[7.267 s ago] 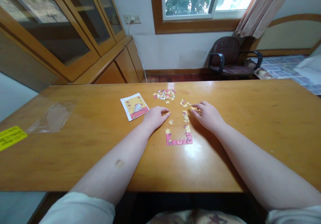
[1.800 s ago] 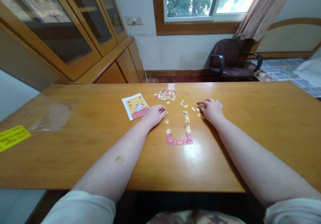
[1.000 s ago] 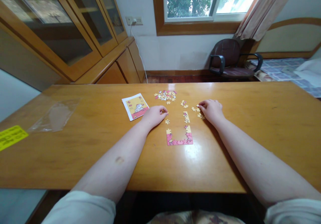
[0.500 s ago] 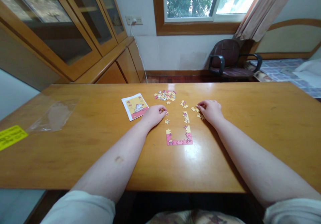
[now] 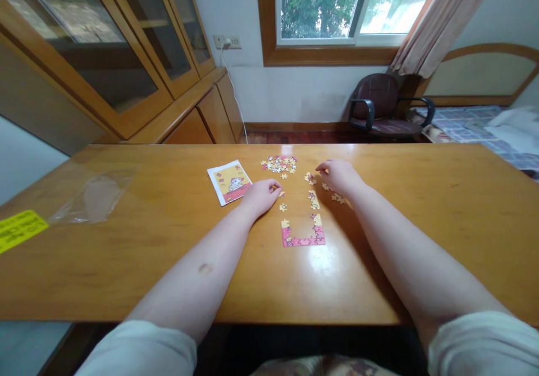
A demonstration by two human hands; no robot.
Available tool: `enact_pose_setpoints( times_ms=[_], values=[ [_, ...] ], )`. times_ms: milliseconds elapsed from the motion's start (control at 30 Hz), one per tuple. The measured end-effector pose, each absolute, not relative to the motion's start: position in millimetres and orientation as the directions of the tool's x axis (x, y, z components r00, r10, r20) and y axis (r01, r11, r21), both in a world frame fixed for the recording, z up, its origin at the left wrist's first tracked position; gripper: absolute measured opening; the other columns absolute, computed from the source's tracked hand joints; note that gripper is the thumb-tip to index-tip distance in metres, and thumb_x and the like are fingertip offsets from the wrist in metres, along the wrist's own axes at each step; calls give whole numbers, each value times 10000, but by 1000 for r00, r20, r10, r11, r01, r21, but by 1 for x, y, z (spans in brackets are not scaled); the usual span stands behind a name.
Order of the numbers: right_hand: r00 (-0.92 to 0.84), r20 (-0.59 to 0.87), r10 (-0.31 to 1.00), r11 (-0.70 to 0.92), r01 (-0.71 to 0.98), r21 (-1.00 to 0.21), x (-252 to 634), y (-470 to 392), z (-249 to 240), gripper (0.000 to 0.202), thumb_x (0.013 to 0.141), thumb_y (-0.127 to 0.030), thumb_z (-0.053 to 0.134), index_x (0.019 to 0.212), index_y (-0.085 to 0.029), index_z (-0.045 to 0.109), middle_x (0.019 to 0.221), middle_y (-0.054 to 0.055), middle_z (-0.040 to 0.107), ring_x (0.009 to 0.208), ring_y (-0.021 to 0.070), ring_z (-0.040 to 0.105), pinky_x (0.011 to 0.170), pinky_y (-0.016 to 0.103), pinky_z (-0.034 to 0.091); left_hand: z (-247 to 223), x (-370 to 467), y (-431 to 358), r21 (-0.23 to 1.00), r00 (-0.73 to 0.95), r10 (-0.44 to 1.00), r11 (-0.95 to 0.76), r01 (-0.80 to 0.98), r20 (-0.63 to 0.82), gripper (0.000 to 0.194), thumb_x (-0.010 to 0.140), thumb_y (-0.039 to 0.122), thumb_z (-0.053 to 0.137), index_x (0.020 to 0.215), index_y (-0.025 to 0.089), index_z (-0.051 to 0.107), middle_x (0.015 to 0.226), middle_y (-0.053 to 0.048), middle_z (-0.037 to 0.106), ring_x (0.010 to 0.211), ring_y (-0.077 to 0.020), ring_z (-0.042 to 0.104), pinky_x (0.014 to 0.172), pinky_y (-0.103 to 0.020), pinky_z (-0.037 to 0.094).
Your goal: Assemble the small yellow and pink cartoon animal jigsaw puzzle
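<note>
In the head view, a puzzle border (image 5: 304, 242) is joined in a U, mid-bench (image 5: 126, 286); a pile of pieces (image 5: 279, 164) toward the far edge lies unjoined. The left hand's (image 5: 261, 197) fingertips nearly meet beside a piece (image 5: 282, 195), the right hand's (image 5: 340, 177) near a cluster (image 5: 310, 178); whether either grips one cannot be told.

Both bare forearms (image 5: 214, 258) reach forward. The left hand (image 5: 263, 197) is loosely curled. The right hand (image 5: 338, 175), palm down, angles inward.
</note>
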State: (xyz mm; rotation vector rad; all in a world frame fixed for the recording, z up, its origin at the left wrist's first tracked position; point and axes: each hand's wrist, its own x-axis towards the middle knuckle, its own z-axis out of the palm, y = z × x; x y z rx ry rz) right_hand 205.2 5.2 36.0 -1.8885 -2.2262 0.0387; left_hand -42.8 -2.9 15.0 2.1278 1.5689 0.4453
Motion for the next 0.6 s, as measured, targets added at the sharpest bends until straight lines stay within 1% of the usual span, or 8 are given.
enact_pose_setpoints(
  times_ms=[100, 167, 233, 333, 467, 600],
  values=[
    [-251, 153, 956, 275, 948, -161, 204, 14, 22, 287, 884, -211, 476, 1007, -236, 734, 1063, 67, 681, 968, 214, 599, 843, 304, 415, 16, -42, -3, 527, 304, 952, -247, 813, -24, 235, 820, 342, 526, 913, 223, 706, 825, -37, 697, 748, -183, 603, 639, -267, 408],
    [-320, 126, 939, 336, 932, -134, 203, 16, 15, 279, 878, -215, 493, 991, -272, 742, 1068, 62, 672, 991, 235, 573, 858, 340, 392, 17, -42, -3, 522, 307, 951, -248, 816, -27, 240, 824, 342, 523, 917, 218, 706, 838, -42, 701, 755, -183, 606, 643, -265, 413],
    [-366, 111, 924, 379, 915, -139, 201, 17, 10, 280, 878, -223, 501, 990, -308, 743, 1080, 51, 668, 997, 245, 554, 857, 362, 372, 18, -42, -4, 524, 306, 952, -247, 815, -28, 242, 826, 342, 520, 917, 216, 705, 844, -43, 702, 756, -181, 606, 643, -264, 415],
    [-397, 137, 907, 417, 890, -183, 198, 17, 8, 305, 897, -219, 472, 1041, -298, 728, 1106, 50, 668, 998, 239, 540, 834, 363, 354, 17, -42, -4, 529, 303, 953, -245, 812, -25, 236, 823, 338, 519, 909, 219, 704, 838, -36, 701, 751, -179, 605, 637, -265, 413],
    [-403, 188, 896, 435, 883, -178, 192, 14, 8, 333, 892, -181, 448, 1086, -262, 705, 1169, 48, 664, 990, 243, 524, 793, 370, 332, 17, -43, -4, 533, 308, 951, -253, 808, -16, 236, 820, 347, 525, 902, 219, 706, 822, -32, 696, 746, -178, 601, 646, -268, 417],
    [-478, 167, 862, 504, 842, -191, 186, 10, 10, 377, 899, -147, 423, 1125, -296, 685, 1225, 12, 650, 969, 235, 521, 780, 374, 314, 16, -43, -3, 534, 307, 952, -251, 807, -15, 240, 817, 362, 536, 905, 219, 708, 812, -31, 696, 741, -179, 601, 638, -266, 413]
  ],
)
